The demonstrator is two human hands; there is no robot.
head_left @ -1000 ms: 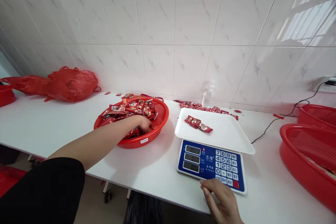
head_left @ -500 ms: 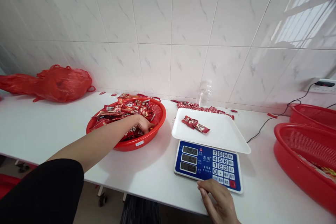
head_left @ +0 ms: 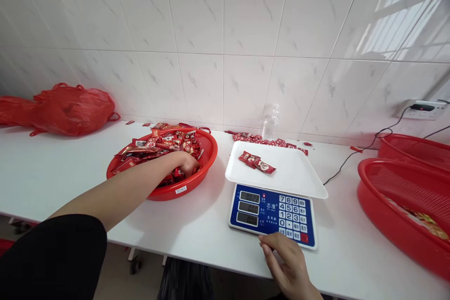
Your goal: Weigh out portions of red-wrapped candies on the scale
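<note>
Along the tiled wall (head_left: 246, 4), a white worktop (head_left: 211, 225) bears a red basket (head_left: 207, 173) of red packets (head_left: 161, 145) and, to its right, a scale (head_left: 272, 215). The left hand (head_left: 189, 164) reaches into the basket, its grip hidden. The right hand (head_left: 286, 260) curls by the scale's front edge, fingertips close together; whether either grip holds anything cannot be told. Two packets (head_left: 256, 162) lie on the tray (head_left: 295, 173).

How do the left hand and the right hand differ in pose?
The left hand reaches down into the red basket; the right hand is at the front edge of the scale. The left hand's fingertips are hidden, while the right hand's curled fingers are partly visible. Both are bare.
</note>
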